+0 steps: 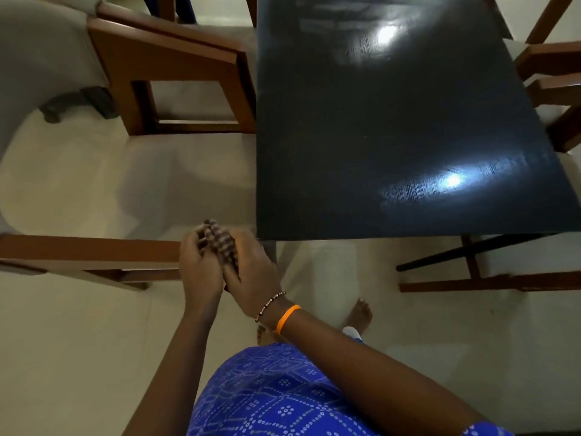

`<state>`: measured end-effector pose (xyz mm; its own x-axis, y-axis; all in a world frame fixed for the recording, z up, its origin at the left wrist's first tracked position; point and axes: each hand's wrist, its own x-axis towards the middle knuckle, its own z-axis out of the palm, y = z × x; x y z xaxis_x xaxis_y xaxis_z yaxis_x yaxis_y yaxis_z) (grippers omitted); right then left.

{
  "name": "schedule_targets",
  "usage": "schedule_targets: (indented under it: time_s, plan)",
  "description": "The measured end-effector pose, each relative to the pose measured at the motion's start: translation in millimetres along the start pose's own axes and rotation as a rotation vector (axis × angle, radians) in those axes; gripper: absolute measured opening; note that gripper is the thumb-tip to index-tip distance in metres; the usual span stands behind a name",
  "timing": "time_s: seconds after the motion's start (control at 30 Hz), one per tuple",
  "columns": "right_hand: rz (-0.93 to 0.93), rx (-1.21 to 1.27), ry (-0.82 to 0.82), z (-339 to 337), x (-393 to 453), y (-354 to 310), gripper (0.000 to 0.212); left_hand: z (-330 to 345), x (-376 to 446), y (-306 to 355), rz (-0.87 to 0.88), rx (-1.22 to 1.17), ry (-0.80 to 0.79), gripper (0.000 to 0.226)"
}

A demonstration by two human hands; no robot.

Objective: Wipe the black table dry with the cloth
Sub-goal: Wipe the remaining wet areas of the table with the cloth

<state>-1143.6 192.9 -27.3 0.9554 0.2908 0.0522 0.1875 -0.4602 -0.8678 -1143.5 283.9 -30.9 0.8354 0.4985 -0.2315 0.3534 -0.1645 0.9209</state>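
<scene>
Wringing, seemingly, bunched striped cloth (221, 243), both hands, glossy black table (393, 127)

Both hands (226, 262) around bunched cloth (221, 243) (beside black table (393, 121))

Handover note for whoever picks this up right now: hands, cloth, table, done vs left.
Left hand and right hand: both closed around the bunched striped cloth, pressed together off the table's near-left corner, above the floor.
Black table: nothing on it; the cloth is not touching it. Glare patches with smeary streaks at the near right and far middle; whether that is moisture, I cannot tell.
Done: cloth in hand. How much has been wiped cannot be judged.
Left: bring the cloth onto the top and wipe it, streaked areas probably first.
</scene>
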Motion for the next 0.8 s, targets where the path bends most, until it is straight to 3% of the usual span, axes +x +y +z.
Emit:
schedule_targets:
  time_s: [0.07,0.13,0.23,0.27,0.33,0.53,0.8]
  plan:
    - [-0.126,-0.233,0.135,-7.3,9.9,-3.6,0.046,-2.6,2.8,2.2,0.017,-0.05,0.018,0.028]
    - [-0.118,-0.48,0.175,-16.2,22.0,1.4,0.057,0.1,2.4,4.0,0.025,-0.024,0.037,0.034]
    - [0.056,-0.73,-0.177,-34.3,35.8,35.8,0.068,16.0,-3.8,8.8,0.011,0.02,0.027,0.037]
    - [0.062,-0.789,-0.297,-40.3,37.0,51.1,0.068,22.9,-6.3,11.2,0.01,0.027,0.01,0.036]
    - [-0.036,-0.889,-0.38,-51.2,37.0,75.9,0.068,36.3,-10.0,15.8,0.033,0.061,-0.032,0.034]
    - [-0.185,-0.99,-0.363,-70.4,37.2,105.2,0.059,80.8,-21.7,23.7,0.246,0.34,-0.187,0.028]
    - [-0.279,-1.047,-0.184,-173.6,8.4,161.5,0.068,140.5,-56.7,23.4,0.49,0.687,-0.31,0.042]
